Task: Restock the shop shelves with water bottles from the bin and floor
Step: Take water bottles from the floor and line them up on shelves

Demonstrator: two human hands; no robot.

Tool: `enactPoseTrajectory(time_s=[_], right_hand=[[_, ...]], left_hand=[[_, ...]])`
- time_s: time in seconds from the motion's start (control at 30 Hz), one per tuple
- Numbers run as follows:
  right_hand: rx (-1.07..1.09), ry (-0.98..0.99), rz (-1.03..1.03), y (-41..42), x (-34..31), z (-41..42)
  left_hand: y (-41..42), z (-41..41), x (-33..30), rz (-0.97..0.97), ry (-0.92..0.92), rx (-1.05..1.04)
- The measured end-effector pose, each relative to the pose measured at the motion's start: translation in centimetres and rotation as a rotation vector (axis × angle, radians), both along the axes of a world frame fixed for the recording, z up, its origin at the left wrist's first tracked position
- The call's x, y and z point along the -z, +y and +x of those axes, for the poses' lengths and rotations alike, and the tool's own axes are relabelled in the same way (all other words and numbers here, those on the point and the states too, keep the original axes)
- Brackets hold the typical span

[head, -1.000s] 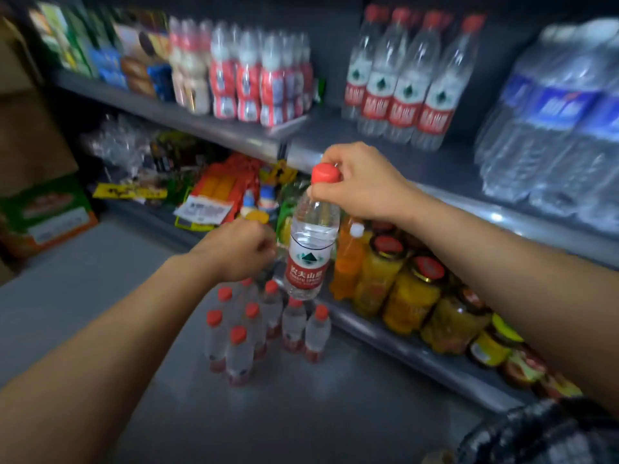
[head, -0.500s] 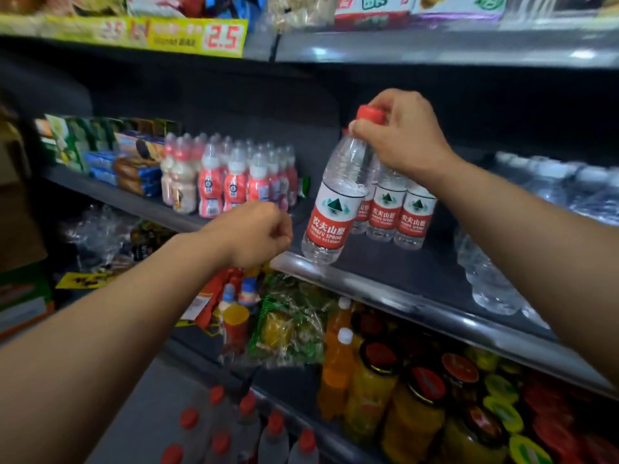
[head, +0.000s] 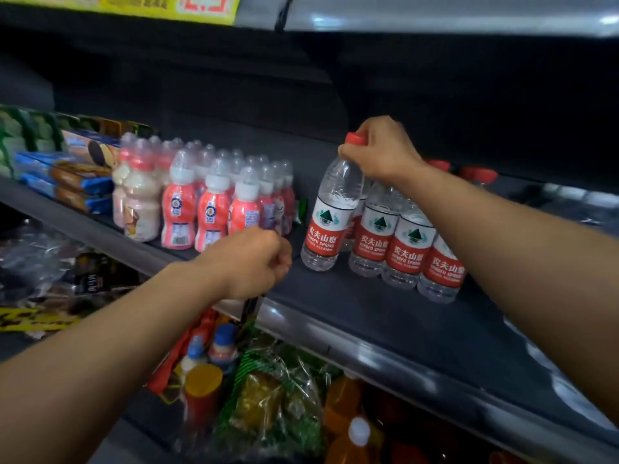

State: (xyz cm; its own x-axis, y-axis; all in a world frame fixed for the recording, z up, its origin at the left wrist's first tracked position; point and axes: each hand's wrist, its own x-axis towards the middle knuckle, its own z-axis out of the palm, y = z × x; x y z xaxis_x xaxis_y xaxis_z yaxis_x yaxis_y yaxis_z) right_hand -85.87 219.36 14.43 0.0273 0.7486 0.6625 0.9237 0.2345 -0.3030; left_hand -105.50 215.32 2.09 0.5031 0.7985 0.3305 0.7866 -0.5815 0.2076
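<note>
My right hand (head: 380, 150) gripped the red-capped neck of a water bottle (head: 330, 212), fingers curled round the cap, with the bottle tilted, its top leaning right and its base at the dark shelf (head: 385, 316); whether the base fully touched the surface could not be told. The bottle stood just left of a row of matching red-labelled water bottles (head: 407, 249) already on that shelf. My left hand (head: 249, 261) hung in a loose fist over the shelf's front edge, holding nothing visible. To the left stood small pink drink bottles (head: 207, 202), then blue biscuit packs (head: 72, 177). Below the shelf lay orange juice bottles (head: 348, 413) and a green wrapped packet (head: 278, 396).
</note>
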Motion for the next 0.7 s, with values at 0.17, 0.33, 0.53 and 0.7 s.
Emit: enactPoseTrajectory(time_s=[0.17, 0.33, 0.53, 0.7], right_hand=[[0.099, -0.057, -0.082, 3.4, -0.2, 0.5], [0.180, -0.101, -0.100, 5.6, -0.8, 1.4], [0.201, -0.131, -0.102, 6.9, -0.3, 1.9], [0.190, -0.115, -0.080, 6.9, 0.2, 1.7]], left_hand=[[2.9, 0.3, 1.1, -0.025, 0.012, 0.020], [4.5, 1.0, 1.3, -0.023, -0.012, 0.035], [4.9, 1.2, 1.6, -0.035, -0.003, 0.037], [4.4, 1.0, 1.5, -0.038, 0.009, 0.036]])
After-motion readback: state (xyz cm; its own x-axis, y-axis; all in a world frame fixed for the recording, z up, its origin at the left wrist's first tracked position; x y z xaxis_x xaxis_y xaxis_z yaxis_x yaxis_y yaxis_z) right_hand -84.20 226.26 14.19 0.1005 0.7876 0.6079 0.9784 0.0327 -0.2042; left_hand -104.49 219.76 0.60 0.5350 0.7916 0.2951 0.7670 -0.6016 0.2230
